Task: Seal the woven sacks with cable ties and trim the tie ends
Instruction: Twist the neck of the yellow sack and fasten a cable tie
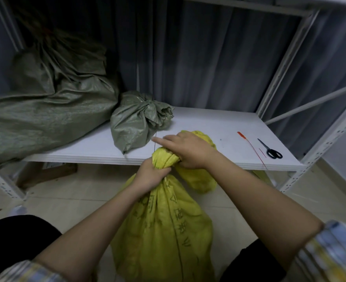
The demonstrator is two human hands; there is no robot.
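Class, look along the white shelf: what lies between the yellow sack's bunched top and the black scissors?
In the head view, a red cable tie lies on the shelf between the yellow sack and the scissors.

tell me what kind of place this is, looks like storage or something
Probably a storeroom or packing area. A white slotted-angle metal rack holds filled green woven sacks on its shelf board, with scissors and a red cable tie lying there, and curtains hang behind.
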